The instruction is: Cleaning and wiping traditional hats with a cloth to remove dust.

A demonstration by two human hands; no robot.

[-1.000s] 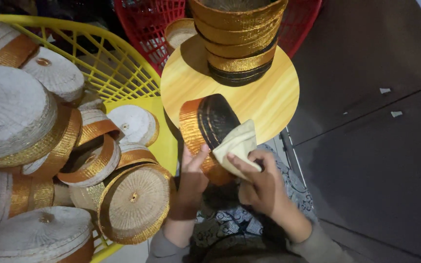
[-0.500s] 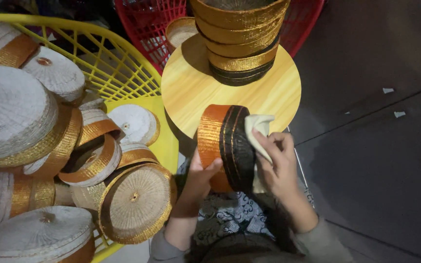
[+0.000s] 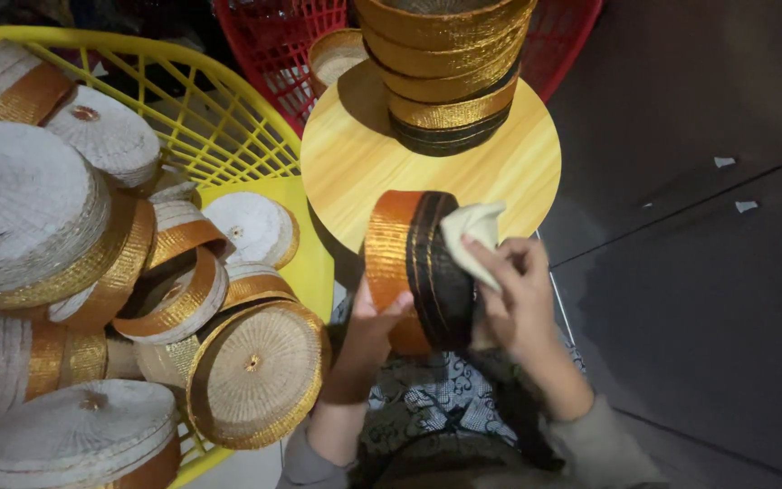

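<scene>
2 hands are working over the lap: the left hand [image 3: 375, 328] is gripping an orange-and-black woven lid [image 3: 416, 268] on edge, while the right hand [image 3: 516, 292] is pressing a pale cloth [image 3: 472, 237] against it, below the round wooden table [image 3: 355, 163].

Grey sleeves [image 3: 590, 444], b/w patterned cloth [image 3: 436, 403] on lap.

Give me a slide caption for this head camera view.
Left hand steadies an orange-and-black round woven box while the right hand presses a pale cloth against it.
</scene>
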